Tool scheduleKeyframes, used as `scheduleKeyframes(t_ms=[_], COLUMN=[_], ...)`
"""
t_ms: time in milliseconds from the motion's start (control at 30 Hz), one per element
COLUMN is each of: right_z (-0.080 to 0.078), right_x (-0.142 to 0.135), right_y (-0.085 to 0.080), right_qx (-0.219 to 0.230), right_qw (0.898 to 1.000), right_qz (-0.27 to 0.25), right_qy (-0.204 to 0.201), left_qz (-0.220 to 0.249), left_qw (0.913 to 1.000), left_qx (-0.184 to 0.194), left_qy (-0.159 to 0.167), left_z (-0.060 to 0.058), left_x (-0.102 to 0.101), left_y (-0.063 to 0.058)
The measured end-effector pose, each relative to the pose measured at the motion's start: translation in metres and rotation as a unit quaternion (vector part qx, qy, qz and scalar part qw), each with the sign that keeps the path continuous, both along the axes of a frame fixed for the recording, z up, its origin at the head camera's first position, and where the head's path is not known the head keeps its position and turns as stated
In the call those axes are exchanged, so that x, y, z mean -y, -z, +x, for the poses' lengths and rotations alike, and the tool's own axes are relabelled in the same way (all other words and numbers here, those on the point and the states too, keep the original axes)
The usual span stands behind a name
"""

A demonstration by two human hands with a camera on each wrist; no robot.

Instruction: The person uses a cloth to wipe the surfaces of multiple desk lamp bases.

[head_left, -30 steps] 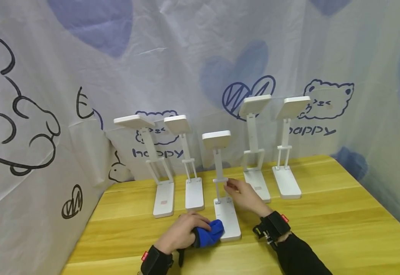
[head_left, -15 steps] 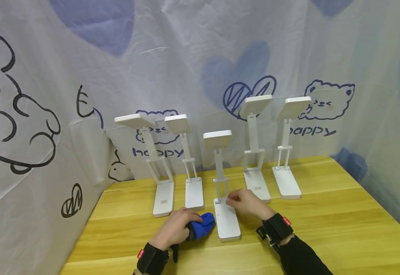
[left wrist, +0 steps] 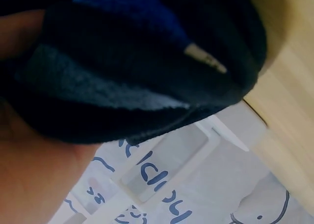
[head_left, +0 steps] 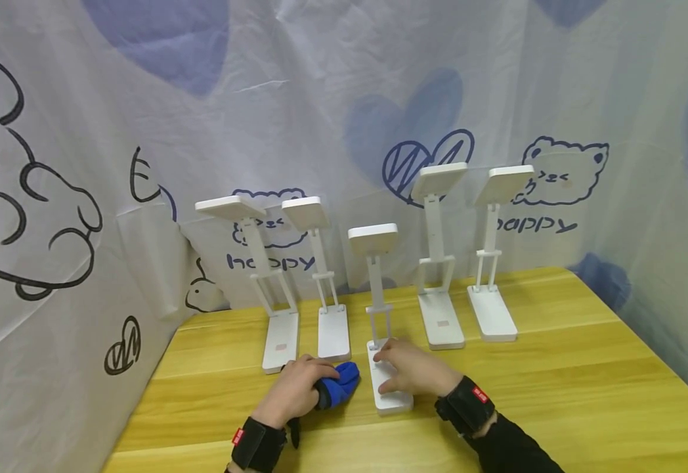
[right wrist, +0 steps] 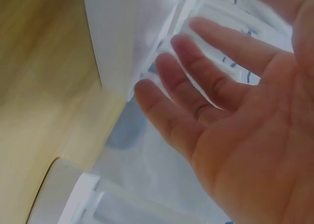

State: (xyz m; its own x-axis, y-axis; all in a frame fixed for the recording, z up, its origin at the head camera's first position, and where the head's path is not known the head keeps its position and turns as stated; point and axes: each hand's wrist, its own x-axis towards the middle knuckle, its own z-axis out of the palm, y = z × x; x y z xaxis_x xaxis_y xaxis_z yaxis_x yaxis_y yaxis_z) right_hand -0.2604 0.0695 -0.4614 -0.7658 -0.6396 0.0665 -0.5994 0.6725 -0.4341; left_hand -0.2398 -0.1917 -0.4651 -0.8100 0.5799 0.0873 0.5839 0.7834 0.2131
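Your right hand, fingers loosely extended and holding nothing, lies over the right side of the base of the middle lamp, whose base runs near to far; your left hand, gripping blue fabric, sits farther off, leftward.

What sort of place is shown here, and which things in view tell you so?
Probably a small staged work booth rather than an ordinary room: patterned sheeting hangs behind and at both sides of a wood-grain table, where five similar white desk lamps stand unfolded.
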Motion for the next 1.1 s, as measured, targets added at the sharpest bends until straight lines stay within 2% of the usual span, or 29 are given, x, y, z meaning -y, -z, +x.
scheduleKeyframes(t_ms=[133,300,567,733,1100], right_z=[0.008,0.015,0.017,0.013,0.004], right_x=[0.005,0.01,0.012,0.012,0.015], right_y=[0.003,0.004,0.007,0.008,0.014], right_qx=[-0.03,-0.038,-0.07,-0.068,-0.052], right_qw=[0.998,0.996,0.995,0.996,0.998], right_qz=[0.046,0.065,0.061,0.062,0.04], right_qy=[-0.027,-0.039,-0.027,-0.018,-0.001], left_qz=[0.004,0.005,0.005,0.005,0.002], left_qw=[1.0,1.0,0.9999,1.0,0.9999], left_qx=[0.005,0.004,0.01,0.001,0.01], left_qy=[-0.001,0.001,0.001,-0.004,-0.008], left_z=[0.0,0.001,0.002,0.001,0.002], left_x=[0.002,0.002,0.0,-0.002,-0.003], left_y=[-0.001,-0.001,0.001,0.002,0.001])
